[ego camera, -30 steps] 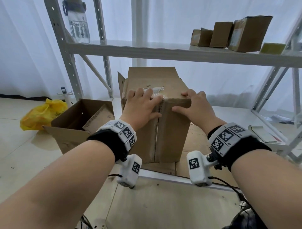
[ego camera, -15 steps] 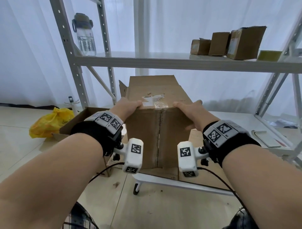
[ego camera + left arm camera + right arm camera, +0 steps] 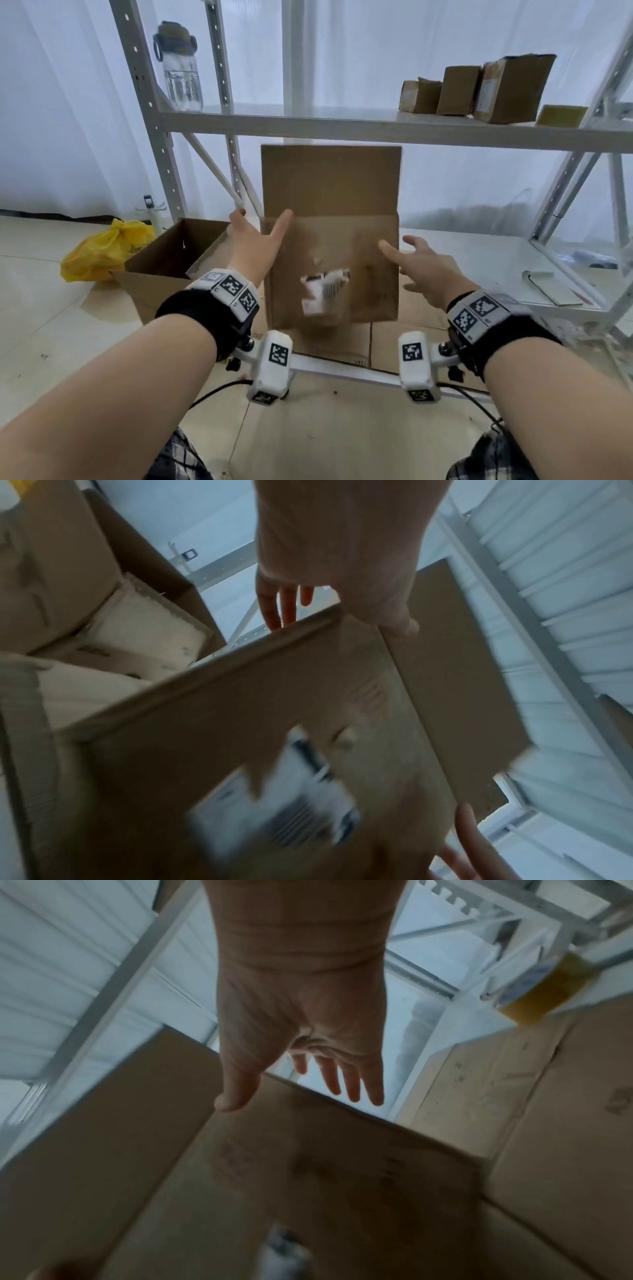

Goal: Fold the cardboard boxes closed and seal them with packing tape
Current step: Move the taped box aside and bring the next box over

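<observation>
A brown cardboard box (image 3: 329, 260) stands on the lower rack, blurred by motion, its face with the torn white label (image 3: 325, 287) turned toward me. One flap (image 3: 330, 181) sticks straight up above it. My left hand (image 3: 253, 240) is spread at the box's upper left edge, thumb lying across the front face and fingers past the side. In the left wrist view those fingers (image 3: 277, 607) are straight beyond the box (image 3: 274, 710). My right hand (image 3: 421, 263) is spread at the right edge, thumb toward the face. Its fingers (image 3: 342, 1080) are straight over the box (image 3: 308, 1177).
An open empty box (image 3: 171, 260) and a yellow bag (image 3: 106, 250) sit on the floor at left. The upper shelf (image 3: 342, 125) carries a water bottle (image 3: 180, 68), three small boxes (image 3: 479, 89) and a yellowish tape roll (image 3: 561, 114). Flattened cardboard (image 3: 411, 329) lies under the box.
The box has tipped toward me, so the labelled face that was on top now faces me. Both hands have let go of its front top edge and spread at its sides.
</observation>
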A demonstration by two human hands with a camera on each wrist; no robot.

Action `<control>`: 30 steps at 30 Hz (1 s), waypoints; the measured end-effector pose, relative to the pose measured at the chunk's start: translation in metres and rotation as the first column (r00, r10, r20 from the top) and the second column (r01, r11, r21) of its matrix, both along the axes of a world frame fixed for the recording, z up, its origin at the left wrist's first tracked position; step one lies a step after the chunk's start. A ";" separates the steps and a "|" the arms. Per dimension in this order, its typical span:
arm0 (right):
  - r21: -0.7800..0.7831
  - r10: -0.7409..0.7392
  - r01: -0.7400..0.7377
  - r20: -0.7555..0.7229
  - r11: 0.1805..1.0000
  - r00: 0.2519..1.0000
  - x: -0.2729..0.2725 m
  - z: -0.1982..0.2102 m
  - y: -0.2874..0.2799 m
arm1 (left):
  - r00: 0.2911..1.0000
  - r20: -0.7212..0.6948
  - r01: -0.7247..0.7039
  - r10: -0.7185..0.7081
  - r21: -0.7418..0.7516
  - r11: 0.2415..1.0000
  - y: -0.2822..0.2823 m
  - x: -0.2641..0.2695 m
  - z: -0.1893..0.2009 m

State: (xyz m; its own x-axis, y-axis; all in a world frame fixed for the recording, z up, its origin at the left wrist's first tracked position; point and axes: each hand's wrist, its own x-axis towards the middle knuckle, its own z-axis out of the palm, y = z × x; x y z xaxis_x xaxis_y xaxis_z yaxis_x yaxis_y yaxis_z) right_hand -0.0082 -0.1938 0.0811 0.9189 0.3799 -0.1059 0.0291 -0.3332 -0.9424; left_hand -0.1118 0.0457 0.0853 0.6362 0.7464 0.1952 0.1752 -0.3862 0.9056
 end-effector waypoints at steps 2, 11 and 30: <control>0.135 0.000 -0.003 0.021 0.991 1.000 -0.001 -0.002 0.007 | 0.996 0.057 0.062 -0.062 -0.004 0.998 -0.002 0.000 -0.007; 0.062 0.168 -0.181 0.166 0.982 0.972 0.004 0.034 0.021 | 0.961 0.094 0.229 -0.262 0.266 0.936 0.013 -0.009 0.014; -0.927 0.735 0.012 0.305 0.375 0.606 -0.010 0.074 0.066 | 0.708 -0.703 0.586 -0.070 0.528 0.614 0.032 -0.016 0.043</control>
